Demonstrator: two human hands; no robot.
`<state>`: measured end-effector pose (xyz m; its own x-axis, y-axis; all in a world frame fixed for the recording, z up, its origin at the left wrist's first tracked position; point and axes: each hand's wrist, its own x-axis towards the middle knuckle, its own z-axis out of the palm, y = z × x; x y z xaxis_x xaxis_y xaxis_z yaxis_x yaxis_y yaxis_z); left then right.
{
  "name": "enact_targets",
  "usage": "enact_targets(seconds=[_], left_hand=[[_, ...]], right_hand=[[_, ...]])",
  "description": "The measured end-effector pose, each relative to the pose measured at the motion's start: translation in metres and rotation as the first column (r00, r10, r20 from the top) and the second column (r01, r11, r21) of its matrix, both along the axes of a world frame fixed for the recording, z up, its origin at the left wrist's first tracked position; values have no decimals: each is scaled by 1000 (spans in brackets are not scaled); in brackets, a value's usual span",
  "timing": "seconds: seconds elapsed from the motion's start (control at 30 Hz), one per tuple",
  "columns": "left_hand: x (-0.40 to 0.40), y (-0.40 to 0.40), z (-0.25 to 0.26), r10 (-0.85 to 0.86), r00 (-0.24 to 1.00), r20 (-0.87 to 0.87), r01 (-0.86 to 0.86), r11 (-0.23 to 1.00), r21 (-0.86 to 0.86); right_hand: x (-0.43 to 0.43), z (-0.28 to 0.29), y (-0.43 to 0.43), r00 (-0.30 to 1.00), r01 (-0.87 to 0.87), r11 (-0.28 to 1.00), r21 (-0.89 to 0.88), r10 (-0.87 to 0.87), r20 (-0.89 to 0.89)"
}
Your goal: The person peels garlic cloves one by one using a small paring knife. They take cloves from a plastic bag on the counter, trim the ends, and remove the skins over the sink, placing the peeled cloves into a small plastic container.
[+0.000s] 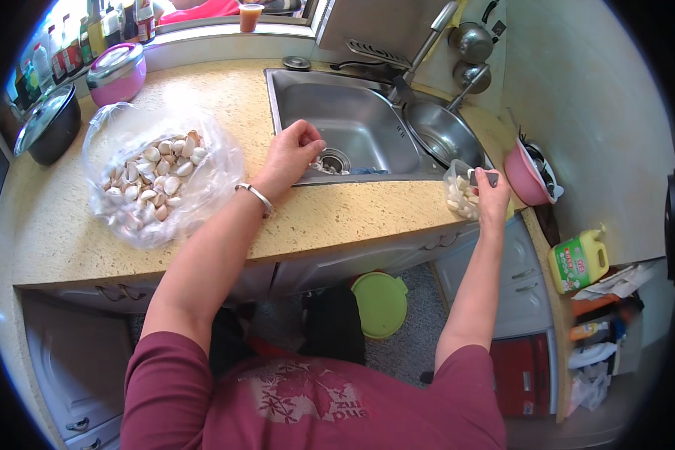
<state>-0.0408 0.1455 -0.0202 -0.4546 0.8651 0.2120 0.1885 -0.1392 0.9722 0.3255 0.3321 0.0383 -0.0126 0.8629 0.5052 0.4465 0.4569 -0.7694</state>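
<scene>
Over the front left corner of the sink (360,118), my left hand (292,154) has its thumb and fingers pinched together. A whitish bit shows at the fingertips, too small to identify. Below them, pale scraps lie around the drain strainer (333,161). My right hand (494,194) grips a small knife with a dark, broad blade (487,179); its handle is hidden. A white garlic clove (471,173) appears beside the blade, above a clear plastic container (450,179) of peeled cloves (460,201). Left of my left arm, an open plastic bag (216,152) holds many unpeeled garlic cloves (160,174).
A steel pan (444,132) sits at the sink's right side. Beyond the container is a pink basin (526,174) with utensils. A lidded black pot (53,126) and pink lidded container (117,76) stand at left. A green-lidded bin (379,305) is on the floor.
</scene>
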Motion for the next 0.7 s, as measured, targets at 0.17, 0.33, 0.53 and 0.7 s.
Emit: enact_targets(seconds=[0.17,0.33,0.53,0.7], left_hand=[[-6,3,-17,142,962,-233,-98,977,189],[-6,-1,-8,100,916,-389,-75,994,78],[11,-34,1,213,698,-684,-59,969,241],[16,-100,71,69,813,-578,104,959,262]], right_hand=[[-4,8,-8,993,35,998,-54,-40,-108],[-72,-5,-63,853,-349,935,-56,292,-431],[-159,-42,-120,688,-523,852,-25,404,-603],[-170,-61,-125,690,-521,853,-44,390,-610]])
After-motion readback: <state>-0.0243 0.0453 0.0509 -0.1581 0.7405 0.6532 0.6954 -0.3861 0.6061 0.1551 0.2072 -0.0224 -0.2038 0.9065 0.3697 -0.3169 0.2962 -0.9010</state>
